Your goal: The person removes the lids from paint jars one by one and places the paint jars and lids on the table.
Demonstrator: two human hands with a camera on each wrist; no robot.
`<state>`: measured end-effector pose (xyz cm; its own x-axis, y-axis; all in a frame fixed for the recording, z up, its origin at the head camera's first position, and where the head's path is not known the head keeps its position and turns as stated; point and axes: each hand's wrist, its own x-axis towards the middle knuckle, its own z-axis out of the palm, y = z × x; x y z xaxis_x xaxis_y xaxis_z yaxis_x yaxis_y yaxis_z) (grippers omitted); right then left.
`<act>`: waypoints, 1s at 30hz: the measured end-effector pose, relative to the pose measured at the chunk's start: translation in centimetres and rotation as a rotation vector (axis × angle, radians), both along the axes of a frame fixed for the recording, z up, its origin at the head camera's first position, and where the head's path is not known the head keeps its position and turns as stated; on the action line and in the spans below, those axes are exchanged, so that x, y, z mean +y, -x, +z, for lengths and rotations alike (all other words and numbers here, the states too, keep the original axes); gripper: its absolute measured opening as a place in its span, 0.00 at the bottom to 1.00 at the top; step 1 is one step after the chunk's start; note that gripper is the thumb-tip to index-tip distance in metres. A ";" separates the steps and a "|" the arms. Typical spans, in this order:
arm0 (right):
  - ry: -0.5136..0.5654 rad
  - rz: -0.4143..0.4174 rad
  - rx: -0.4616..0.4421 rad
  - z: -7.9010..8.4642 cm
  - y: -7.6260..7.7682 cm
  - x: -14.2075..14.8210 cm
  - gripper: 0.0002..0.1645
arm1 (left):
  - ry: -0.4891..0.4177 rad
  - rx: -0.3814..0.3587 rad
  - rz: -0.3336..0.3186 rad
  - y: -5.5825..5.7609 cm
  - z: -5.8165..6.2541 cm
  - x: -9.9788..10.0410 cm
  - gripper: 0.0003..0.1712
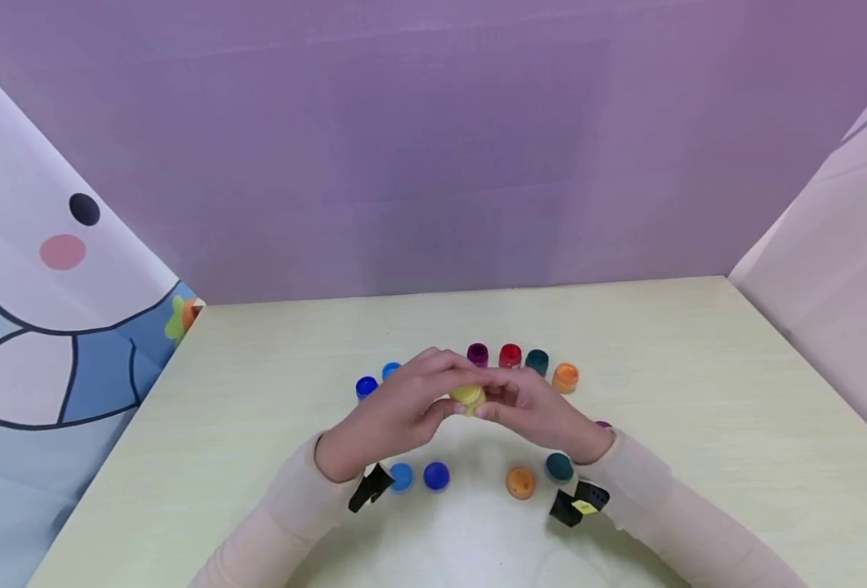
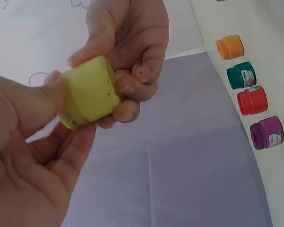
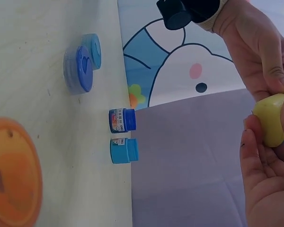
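Observation:
Both hands hold a small yellow paint jar (image 1: 469,399) between them above the table, in the middle of the head view. My left hand (image 1: 404,400) grips it from the left, thumb on its near side. From the right, my right hand (image 1: 540,411) pinches it with thumb and fingers. In the left wrist view the yellow jar (image 2: 90,92) lies tilted between the hands, with dark specks on its surface. The right wrist view shows it only in part, at the right edge, with fingers covering much of it.
Behind the hands stand open paint jars: purple (image 1: 477,354), red (image 1: 510,356), dark green (image 1: 537,362), orange (image 1: 566,377), blue (image 1: 366,386) and light blue (image 1: 391,370). Nearer lie round lids: light blue (image 1: 402,477), blue (image 1: 437,475), orange (image 1: 520,483), dark green (image 1: 559,466).

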<state>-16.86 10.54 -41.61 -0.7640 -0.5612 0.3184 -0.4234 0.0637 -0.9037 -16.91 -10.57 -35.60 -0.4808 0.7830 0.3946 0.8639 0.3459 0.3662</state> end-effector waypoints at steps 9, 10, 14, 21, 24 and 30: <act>-0.012 -0.137 0.026 -0.3 0.3 -0.7 0.28 | 0.029 -0.034 0.197 -0.3 -0.2 0.6 0.22; -0.021 -0.144 0.017 -0.3 0.3 -0.8 0.28 | 0.036 -0.040 0.200 -0.3 -0.2 0.6 0.22; -0.055 -0.147 -0.011 -0.3 0.3 -0.7 0.29 | 0.055 -0.029 0.154 0.1 0.1 0.2 0.24; -0.109 -0.112 -0.092 -0.7 0.6 -0.6 0.28 | 0.149 0.127 -0.016 0.8 0.5 -1.1 0.25; -0.159 -0.090 -0.095 -0.8 0.7 -0.6 0.25 | 0.211 0.170 -0.079 0.6 0.3 -1.1 0.24; -0.207 -0.050 -0.100 -0.8 0.6 -0.6 0.24 | 0.348 0.201 -0.065 0.1 0.2 -0.5 0.17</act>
<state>-17.45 9.92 -42.44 -0.8143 -0.5676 0.1214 -0.3238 0.2706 -0.9066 -16.99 -11.06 -35.37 -0.3662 0.9126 0.1818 0.9304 0.3618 0.0583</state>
